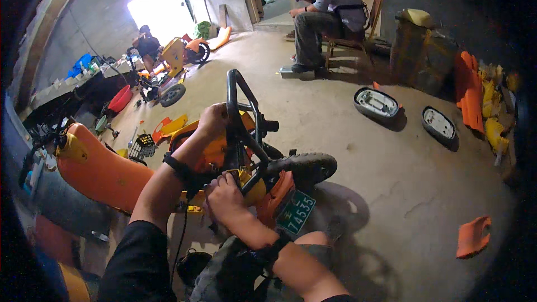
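Note:
An orange and yellow scooter, partly stripped, stands in front of me, with a black tubular rear rack [258, 154] rising over its tail. My left hand [213, 123] is closed at the left tube of this rack, with the fingertips partly hidden. Lower down, my right hand [228, 198] has its fingers curled beside the rack's lower end and a yellow body part; whatever is in them is hidden. Just right of that hand is an orange rear fender [275, 197] bearing a green plate [296, 212]. The rear tyre [313, 168] sticks out behind the rack.
Two seat bases [377, 103] [439, 124] lie upturned on the floor to the right. An orange panel piece [474, 237] rests near the right edge. A person [335, 11] sits on a chair ahead; another [146, 45] works beside a scooter at far left. A red basin [120, 99] is nearby.

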A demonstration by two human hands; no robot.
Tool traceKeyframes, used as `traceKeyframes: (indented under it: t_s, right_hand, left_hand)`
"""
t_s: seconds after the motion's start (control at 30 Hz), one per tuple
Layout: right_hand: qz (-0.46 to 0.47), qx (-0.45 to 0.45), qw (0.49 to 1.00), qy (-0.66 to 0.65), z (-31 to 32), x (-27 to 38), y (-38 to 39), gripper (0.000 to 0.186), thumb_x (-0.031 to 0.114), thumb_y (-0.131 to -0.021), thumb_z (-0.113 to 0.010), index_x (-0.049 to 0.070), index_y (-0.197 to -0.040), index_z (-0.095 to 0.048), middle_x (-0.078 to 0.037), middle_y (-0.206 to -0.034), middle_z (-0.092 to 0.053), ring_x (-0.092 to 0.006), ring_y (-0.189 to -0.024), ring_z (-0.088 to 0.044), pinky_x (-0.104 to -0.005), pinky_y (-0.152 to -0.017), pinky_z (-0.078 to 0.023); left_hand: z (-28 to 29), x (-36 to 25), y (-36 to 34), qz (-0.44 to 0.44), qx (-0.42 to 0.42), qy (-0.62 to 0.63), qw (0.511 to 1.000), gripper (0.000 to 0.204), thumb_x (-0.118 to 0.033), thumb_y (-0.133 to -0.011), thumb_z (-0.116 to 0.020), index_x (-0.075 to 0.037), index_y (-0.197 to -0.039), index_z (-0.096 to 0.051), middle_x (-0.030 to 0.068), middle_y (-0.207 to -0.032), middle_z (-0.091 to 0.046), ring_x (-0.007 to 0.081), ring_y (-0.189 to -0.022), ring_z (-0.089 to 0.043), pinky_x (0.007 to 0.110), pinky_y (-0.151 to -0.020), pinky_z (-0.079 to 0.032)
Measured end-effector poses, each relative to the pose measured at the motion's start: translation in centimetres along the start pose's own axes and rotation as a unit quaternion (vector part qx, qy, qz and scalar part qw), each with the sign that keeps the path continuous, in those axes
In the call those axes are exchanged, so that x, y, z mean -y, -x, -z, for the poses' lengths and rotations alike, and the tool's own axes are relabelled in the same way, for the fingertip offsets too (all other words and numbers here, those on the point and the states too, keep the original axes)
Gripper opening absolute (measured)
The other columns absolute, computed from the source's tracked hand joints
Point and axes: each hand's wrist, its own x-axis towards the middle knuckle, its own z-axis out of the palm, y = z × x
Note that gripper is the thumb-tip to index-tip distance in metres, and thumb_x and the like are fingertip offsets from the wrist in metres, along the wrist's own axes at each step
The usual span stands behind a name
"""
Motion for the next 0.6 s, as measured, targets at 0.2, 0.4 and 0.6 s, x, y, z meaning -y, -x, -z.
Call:
traceKeyframes:
  t_s: [0.2,0.4,0.6]
  right_hand:
    - [0.02,-0.039,0.999,0.022,-0.5,0.8,-0.4,0.03,0.026,-0.078,-0.059,0.002,-0.093,-0.071,-0.012,-0.087,-0.066,-0.029,-0.095,-0.06,-0.0452,-0.104,-0.036]
    - [0.024,-0.024,0.999,-0.031,1.1,0.1,0.0,0.027,0.031,-0.076,-0.062,0.006,-0.085,-0.069,-0.01,-0.083,-0.066,-0.0257,-0.091,-0.062,-0.0454,-0.101,-0.038]
    - [0.013,-0.033,0.999,-0.013,2.2,0.9,-0.6,0.028,0.029,-0.071,-0.066,0.002,-0.078,-0.068,-0.012,-0.08,-0.064,-0.0296,-0.088,-0.059,-0.0468,-0.104,-0.036]
  left_hand:
    - [1.6,5.1,-0.9,-0.082,0.035,-0.032,0.995,0.021,-0.022,-0.08,-0.068,-0.01,-0.098,-0.072,0.018,-0.077,-0.067,0.0265,-0.067,-0.066,0.04,-0.067,-0.052]
    - [11.7,3.5,9.4,0.066,0.011,0.111,0.992,0.036,-0.038,-0.095,-0.065,-0.004,-0.109,-0.067,-0.0033,-0.068,-0.053,0.006,-0.061,-0.048,0.026,-0.053,-0.041]
    - [24.3,4.4,27.3,0.3,0.041,0.222,0.927,0.032,-0.04,-0.097,-0.061,-0.01,-0.107,-0.068,-0.0084,-0.064,-0.043,0.0037,-0.055,-0.041,0.022,-0.049,-0.032]
